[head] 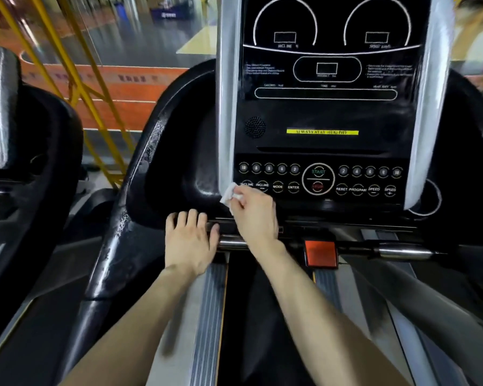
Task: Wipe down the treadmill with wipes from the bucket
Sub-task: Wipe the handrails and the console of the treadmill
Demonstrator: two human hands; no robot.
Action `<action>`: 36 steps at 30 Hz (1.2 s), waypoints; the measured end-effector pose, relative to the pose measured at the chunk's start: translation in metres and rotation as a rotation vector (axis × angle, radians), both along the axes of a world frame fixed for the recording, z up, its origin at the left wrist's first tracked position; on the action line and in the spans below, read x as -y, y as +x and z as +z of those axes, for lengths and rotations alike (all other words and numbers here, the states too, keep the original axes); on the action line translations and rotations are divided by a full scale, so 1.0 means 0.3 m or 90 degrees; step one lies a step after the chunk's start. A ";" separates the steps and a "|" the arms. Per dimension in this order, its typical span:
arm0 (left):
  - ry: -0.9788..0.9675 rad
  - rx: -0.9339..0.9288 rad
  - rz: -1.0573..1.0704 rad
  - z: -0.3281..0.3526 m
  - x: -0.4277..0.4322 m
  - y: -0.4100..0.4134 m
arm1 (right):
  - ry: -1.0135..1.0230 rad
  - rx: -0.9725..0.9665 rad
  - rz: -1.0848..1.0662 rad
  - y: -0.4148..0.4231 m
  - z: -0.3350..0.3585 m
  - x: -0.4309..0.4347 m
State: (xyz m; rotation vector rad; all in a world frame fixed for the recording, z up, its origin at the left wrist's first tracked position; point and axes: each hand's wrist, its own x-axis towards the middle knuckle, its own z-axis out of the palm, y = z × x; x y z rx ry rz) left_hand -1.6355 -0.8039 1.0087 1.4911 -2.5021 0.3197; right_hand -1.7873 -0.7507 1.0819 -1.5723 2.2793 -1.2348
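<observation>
Treadmill point(324, 112) seen from the user's position, console facing the camera. Shows a glossy black panel with white-outlined dials marked INCLINE and SPEED, dark display windows, a yellow strip point(322, 132) across the middle, and two rows of round keys flanking a START button point(318, 171). Carries silver trim point(227, 107) down each side of the panel. Left handrail point(117, 232) black, surface scuffed and flecked pale. Red tab point(320, 253) below the console centre, between chrome grip bars point(402, 250). Dark belt point(262, 316) between ribbed grey side rails.

Wipe point(229, 194): small, white, crumpled, pressed at the lower left corner of the key panel, touching the foot of the left silver trim beside the INCLINE keys. Pinched between thumb and bent fingers of right hand point(255, 215), forearm reaching diagonally across the belt.

Left hand point(191, 240) palm down on the console's front lip, just left of the right hand. Fingers together, lightly bent over the edge, thumb against the chrome bar. Holds nothing.

Second treadmill point(25, 162) at far left, blurred.
</observation>
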 end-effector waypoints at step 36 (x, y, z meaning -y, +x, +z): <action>0.103 -0.023 -0.093 0.154 0.132 0.041 | -0.044 -0.363 0.023 -0.085 0.524 0.422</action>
